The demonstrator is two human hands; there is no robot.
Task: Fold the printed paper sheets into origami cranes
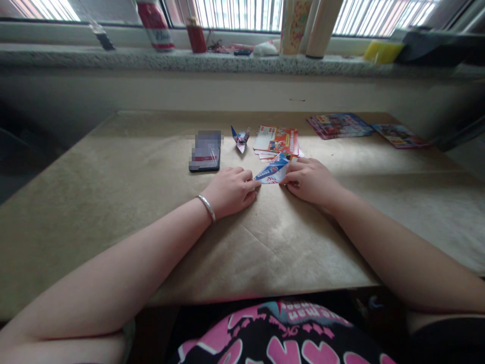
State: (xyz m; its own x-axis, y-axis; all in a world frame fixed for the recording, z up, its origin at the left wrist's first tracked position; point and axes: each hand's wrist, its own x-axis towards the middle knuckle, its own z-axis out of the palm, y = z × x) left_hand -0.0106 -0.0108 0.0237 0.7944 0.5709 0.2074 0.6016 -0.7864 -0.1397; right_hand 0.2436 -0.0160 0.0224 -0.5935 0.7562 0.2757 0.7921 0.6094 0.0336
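A small piece of folded printed paper (pixel 271 172), blue, white and red, lies on the brown table (pixel 113 202) between my two hands. My left hand (pixel 231 191) is curled, its fingertips pinching the paper's left corner; a silver bangle sits on that wrist. My right hand (pixel 308 179) is also curled, with its fingertips pressing the paper's right edge down on the table. A finished folded paper crane (pixel 241 138) stands just beyond, apart from both hands.
A dark phone (pixel 205 151) lies left of the crane. A stack of printed paper squares (pixel 277 141) sits behind my right hand. Two leaflets (pixel 339 125) (pixel 399 135) lie at the far right. The window sill (pixel 113 58) holds bottles, cups and small items.
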